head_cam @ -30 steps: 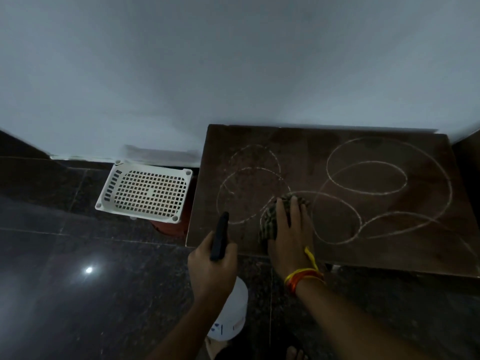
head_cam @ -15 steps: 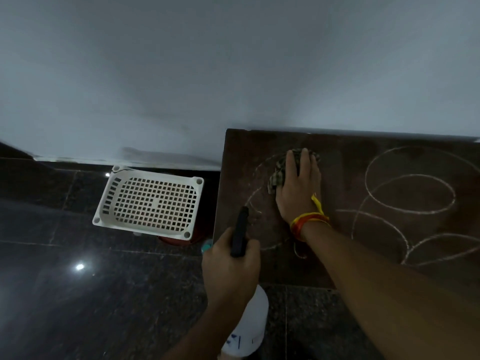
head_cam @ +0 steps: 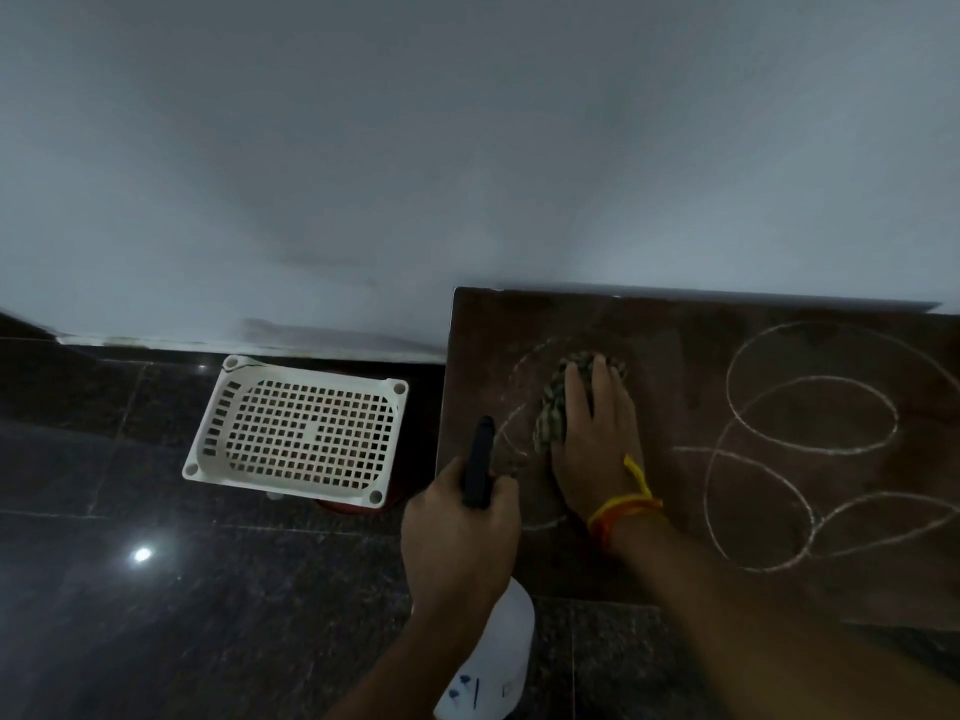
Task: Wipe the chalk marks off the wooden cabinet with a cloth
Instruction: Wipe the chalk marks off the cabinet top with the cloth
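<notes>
The dark wooden cabinet top [head_cam: 675, 366] stands against the wall at the right. White chalk marks [head_cam: 810, 407] loop over its right half; fainter, partly smeared lines remain at its left. My right hand [head_cam: 597, 444] lies flat on a checked cloth [head_cam: 553, 407] and presses it onto the left part of the top. A yellow and orange thread band circles that wrist. My left hand [head_cam: 462, 532] hangs just off the cabinet's front left corner, shut on a white spray bottle [head_cam: 493, 667] with a black nozzle.
A white perforated plastic basket [head_cam: 296, 428] sits upside down on something red, on the floor left of the cabinet. The floor [head_cam: 156, 589] is dark polished stone with a light glare. A plain pale wall [head_cam: 467, 148] rises behind.
My right hand slid the cloth from the cabinet's front edge up toward the back of the left chalk loops, which look fainter now. My view has shifted left. My left hand keeps the bottle.
</notes>
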Demonstrator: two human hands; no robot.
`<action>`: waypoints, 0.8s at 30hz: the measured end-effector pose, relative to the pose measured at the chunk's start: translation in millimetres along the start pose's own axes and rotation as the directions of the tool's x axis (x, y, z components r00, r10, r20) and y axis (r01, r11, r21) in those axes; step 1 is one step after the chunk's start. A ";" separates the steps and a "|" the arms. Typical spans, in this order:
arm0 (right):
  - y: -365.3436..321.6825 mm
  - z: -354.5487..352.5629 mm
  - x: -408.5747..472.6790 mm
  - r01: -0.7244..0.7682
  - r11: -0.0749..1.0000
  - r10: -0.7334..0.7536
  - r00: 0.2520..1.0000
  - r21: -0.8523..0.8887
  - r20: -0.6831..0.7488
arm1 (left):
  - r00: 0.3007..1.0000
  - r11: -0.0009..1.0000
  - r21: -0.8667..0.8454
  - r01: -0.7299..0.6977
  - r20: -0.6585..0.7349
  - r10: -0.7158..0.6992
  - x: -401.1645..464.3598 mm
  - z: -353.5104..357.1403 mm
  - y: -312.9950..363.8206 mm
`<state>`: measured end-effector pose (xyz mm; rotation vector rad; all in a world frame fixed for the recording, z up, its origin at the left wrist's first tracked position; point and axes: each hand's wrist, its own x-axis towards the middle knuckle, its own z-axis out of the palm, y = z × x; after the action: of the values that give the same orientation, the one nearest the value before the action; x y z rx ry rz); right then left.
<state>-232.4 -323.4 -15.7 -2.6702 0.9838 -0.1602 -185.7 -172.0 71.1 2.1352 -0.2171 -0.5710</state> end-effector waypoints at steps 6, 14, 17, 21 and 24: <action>-7.2 2.3 35.8 -0.017 0.999 0.016 1.000 -0.035 -0.010 | 1.000 0.999 -0.035 -0.006 0.016 0.007 5.0 -5.6 -4.5; -14.5 4.3 -23.1 0.048 0.999 -0.048 0.999 0.009 0.014 | 0.999 0.999 -0.030 0.040 0.020 -0.039 2.7 -18.1 -7.4; -16.8 6.6 10.0 0.039 0.999 -0.040 0.999 -0.021 -0.008 | 1.000 0.999 -0.025 0.024 0.020 -0.024 4.8 -21.6 -10.6; -19.4 8.5 36.5 0.027 0.998 -0.028 0.999 -0.064 -0.021 | 1.000 1.000 -0.012 0.016 0.006 -0.016 7.4 -24.6 -18.2; -25.3 6.0 12.2 0.005 0.999 -0.005 1.000 -0.033 0.005 | 0.999 0.999 -0.016 0.035 0.014 -0.035 3.7 -29.3 -18.5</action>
<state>-206.3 -311.7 -13.6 -2.7017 0.9869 -0.1391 -169.5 -141.2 69.7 2.1240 -0.1823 -0.6055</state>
